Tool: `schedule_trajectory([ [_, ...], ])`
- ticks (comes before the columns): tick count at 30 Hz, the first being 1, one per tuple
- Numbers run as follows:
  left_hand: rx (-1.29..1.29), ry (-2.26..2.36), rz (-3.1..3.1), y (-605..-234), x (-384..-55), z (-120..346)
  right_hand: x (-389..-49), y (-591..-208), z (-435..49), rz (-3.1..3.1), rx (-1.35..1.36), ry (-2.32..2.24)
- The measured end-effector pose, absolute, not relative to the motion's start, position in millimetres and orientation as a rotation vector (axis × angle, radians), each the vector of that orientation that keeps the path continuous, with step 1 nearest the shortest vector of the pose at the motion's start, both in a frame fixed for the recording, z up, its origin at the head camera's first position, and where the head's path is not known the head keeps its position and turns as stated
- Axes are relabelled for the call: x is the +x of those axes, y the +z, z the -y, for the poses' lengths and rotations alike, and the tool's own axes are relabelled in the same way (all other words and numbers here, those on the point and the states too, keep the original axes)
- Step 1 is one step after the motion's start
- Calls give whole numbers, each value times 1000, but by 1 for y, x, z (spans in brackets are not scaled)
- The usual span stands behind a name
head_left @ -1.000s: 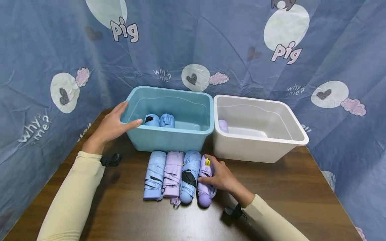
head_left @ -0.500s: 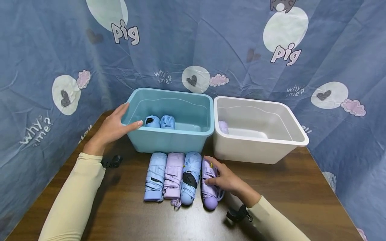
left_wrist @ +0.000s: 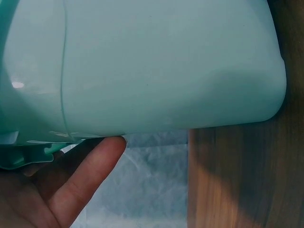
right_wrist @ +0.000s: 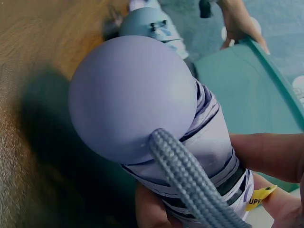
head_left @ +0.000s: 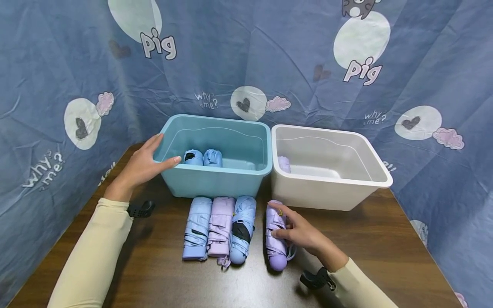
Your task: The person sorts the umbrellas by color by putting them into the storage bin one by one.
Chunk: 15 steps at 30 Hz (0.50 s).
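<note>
Blue printed cloth [head_left: 254,47] hung behind a brown wooden table [head_left: 154,273]. On the table, a teal bin [head_left: 215,182] and a white bin [head_left: 327,193] stood side by side.

Head view: your right hand [head_left: 304,233] was curled round a purple umbrella [head_left: 276,244], thumb on one side and fingers on the other. The umbrella was in front of the white bin's near left corner, with its round end toward you; you could not tell whether it touched the table. Apart from it, to its left, lay a row of a pale blue umbrella [head_left: 197,229], a lilac umbrella [head_left: 221,226] and a blue umbrella [head_left: 244,209].

Your left hand [head_left: 144,164] was spread wide at the teal bin's near left corner, thumb over the front rim.

Only the head view showed the bins' contents: two blue rolls [head_left: 213,158] in the teal one, a lilac roll [head_left: 284,164] in the white one.

Right wrist view: a braided cord [right_wrist: 190,183] at the round end and the letters "UPF" on a yellow tag [right_wrist: 260,197], just a yellow speck from above.

Left wrist view: a straight finger [left_wrist: 90,178] beneath the rim, along the teal bin's outer side, a part hidden from the head camera.
</note>
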State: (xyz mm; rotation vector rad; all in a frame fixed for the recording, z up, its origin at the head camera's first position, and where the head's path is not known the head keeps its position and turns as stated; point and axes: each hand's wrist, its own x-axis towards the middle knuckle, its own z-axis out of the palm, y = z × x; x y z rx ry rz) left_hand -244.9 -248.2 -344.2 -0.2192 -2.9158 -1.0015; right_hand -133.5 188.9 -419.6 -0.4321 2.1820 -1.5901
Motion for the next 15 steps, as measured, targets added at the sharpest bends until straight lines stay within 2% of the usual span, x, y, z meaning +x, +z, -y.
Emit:
schedule_trajectory([
  [15, -234, -994, 2921, -345, -245, 249, -117, -385, -209, -2244, -388, -1617],
])
